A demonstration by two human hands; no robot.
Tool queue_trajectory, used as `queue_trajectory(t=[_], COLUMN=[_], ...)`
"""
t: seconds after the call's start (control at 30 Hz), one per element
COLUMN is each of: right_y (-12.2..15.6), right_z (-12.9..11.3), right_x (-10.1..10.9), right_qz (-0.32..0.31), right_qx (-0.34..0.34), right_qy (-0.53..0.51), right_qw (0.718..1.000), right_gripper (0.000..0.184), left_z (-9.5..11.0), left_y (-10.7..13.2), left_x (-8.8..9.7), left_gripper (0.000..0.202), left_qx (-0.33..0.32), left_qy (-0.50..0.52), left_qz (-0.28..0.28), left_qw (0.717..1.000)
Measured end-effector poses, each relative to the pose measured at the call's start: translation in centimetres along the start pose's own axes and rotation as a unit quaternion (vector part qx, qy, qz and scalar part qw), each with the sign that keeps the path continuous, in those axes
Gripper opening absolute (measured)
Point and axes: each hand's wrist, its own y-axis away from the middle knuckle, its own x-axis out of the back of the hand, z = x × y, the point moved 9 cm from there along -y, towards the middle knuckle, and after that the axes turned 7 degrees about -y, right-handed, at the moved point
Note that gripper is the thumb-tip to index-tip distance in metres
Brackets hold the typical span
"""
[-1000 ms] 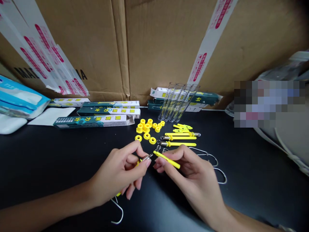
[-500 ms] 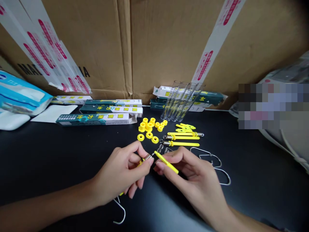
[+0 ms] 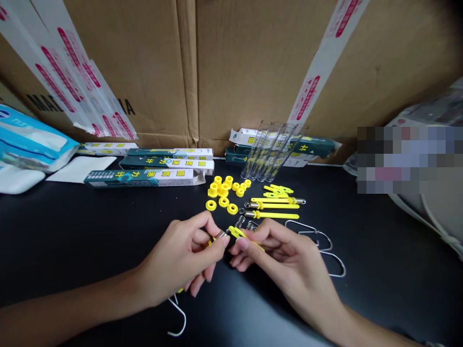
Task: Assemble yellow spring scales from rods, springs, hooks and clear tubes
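Note:
My left hand (image 3: 181, 260) pinches a yellow rod with a metal spring end (image 3: 220, 236); a wire hook (image 3: 177, 318) hangs from its lower end below the palm. My right hand (image 3: 282, 260) pinches a thin yellow strip (image 3: 243, 236), its tip touching the spring end. The two hands meet over the black table (image 3: 90, 231). Just beyond the fingers lie several yellow rings (image 3: 224, 193), yellow rods with springs (image 3: 273, 207) and loose small springs (image 3: 244, 222). Wire hooks (image 3: 318, 241) lie right of my right hand.
Clear tubes (image 3: 269, 152) lean on small boxes (image 3: 307, 144) at the back. Long green-and-white boxes (image 3: 152, 168) lie back left, with a blue packet (image 3: 32, 144) far left. A taped cardboard wall (image 3: 235, 62) closes the back. A pale bag (image 3: 427, 202) sits at right.
The yellow strip in my right hand has tilted flatter and its tip has moved in against the spring end held by my left hand. The view shifted slightly.

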Motion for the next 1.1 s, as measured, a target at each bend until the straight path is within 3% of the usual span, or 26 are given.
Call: queue_trajectory(t=[0.4,0.8,1.1], right_y=[0.3,-0.2,-0.2], right_z=[-0.5,1.1,1.3], right_x=[0.2,-0.3,-0.5], right_qz=[0.006,-0.023,-0.038], right_qx=[0.054,-0.059,-0.072], right_qy=[0.138,-0.048,-0.037], right_qw=[0.989,0.997,0.996], right_gripper=[0.019,0.024,0.026], left_z=[-0.3,0.0,-0.3], left_y=[0.0,-0.1,-0.1], left_x=[0.0,0.1,-0.1], left_gripper=[0.027,0.031,0.031], left_qx=[0.005,0.015,0.017], left_qy=[0.004,-0.021,-0.003], left_qz=[0.013,0.029,0.012], left_qw=[1.000,0.999,1.000])
